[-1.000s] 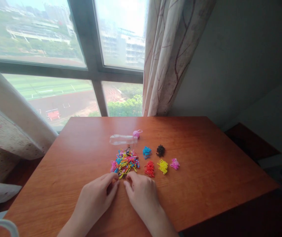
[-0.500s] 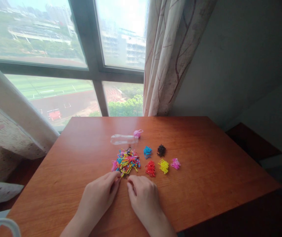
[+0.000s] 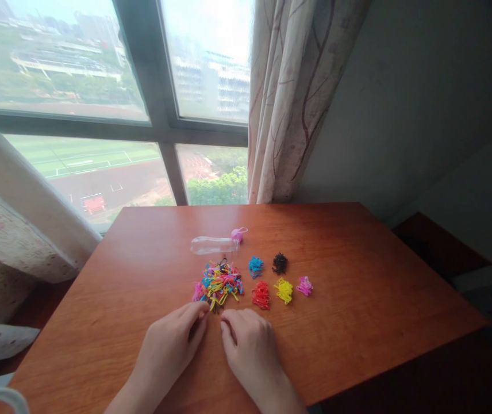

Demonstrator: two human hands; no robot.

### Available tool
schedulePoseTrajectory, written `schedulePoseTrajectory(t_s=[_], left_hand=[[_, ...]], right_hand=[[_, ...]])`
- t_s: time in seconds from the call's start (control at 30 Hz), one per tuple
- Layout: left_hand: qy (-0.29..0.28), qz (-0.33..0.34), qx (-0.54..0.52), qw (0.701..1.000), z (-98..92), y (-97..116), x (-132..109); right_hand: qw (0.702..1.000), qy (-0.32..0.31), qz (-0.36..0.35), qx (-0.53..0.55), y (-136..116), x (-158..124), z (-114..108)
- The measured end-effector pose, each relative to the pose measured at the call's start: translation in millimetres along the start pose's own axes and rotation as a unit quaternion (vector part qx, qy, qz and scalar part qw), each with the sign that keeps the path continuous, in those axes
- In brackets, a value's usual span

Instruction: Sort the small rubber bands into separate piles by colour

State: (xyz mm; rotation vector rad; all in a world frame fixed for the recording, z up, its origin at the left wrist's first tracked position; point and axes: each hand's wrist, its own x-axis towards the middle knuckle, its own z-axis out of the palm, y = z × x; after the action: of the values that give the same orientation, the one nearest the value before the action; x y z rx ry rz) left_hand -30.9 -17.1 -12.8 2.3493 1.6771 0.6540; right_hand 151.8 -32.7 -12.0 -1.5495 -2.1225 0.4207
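Note:
A mixed pile (image 3: 222,282) of small, thin, looped pieces that look like bulb-shaped safety pins lies on the wooden table, in several colours. At its front left edge my left hand (image 3: 172,339) rests with thumb and forefinger pinched together. My right hand (image 3: 250,342) is curled just in front of the pile, its thumb and forefinger closed. Whatever either hand pinches is too small or hidden to make out. To the right lie sorted heaps of such pins: blue (image 3: 256,266), black (image 3: 279,263), red (image 3: 261,295), yellow (image 3: 284,291) and pink (image 3: 304,286).
Behind the pile a clear bottle (image 3: 214,245) lies on its side, with a pink cap (image 3: 237,234) at its right end. The brown table (image 3: 358,287) reaches to a window (image 3: 168,132) with curtains (image 3: 289,103). A white curved object (image 3: 0,394) shows at lower left.
The view has shifted slightly, so everything sits a little further left. Both hands stay in nearly the same place and pose in front of the pile.

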Motion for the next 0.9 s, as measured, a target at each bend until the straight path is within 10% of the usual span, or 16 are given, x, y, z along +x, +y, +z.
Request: schedulePoseTrajectory(t_s=[0.4, 0.9], left_hand=[[-0.022, 0.017, -0.06, 0.998, -1.5, 11, 8], [-0.176, 0.216, -0.003, 0.96, 27.0, 100, 108]], right_hand=[[1.0, 0.0, -0.013, 0.025, 24, -10, -8], [0.998, -0.043, 0.0, -0.052, 24, -17, -9]])
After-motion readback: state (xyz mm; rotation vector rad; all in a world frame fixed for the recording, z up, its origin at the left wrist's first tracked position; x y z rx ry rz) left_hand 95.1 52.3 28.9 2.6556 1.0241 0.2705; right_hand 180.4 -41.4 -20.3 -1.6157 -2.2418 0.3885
